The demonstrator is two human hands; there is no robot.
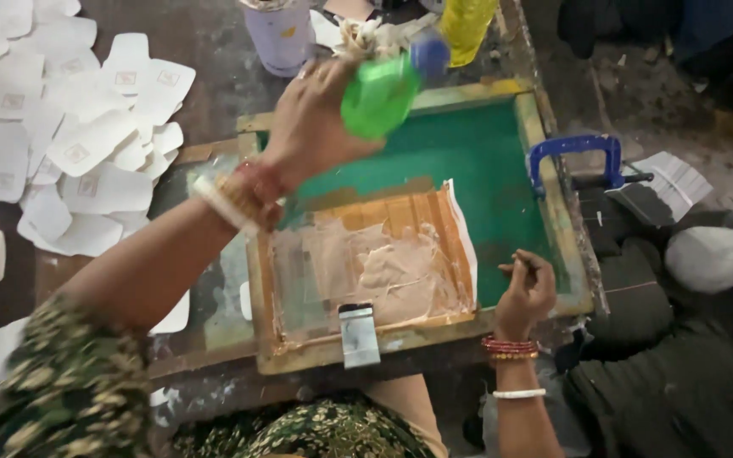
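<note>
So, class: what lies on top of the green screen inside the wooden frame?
On the green screen lies a taped patch smeared with pale brown paste, and a metal clip sits on the frame. The left hand, holding a green bottle, hides the far corner.

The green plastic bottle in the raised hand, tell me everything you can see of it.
The green plastic bottle is translucent, bright green, with a blue cap at its upper right end. It looks like soft, squeezable plastic and is blurred. It is tilted, cap end pointing up and away, held in the air by the left hand, whose fingers wrap its lower end. It hangs above the far edge of the wooden printing frame with green mesh. Its contents cannot be made out.
</note>
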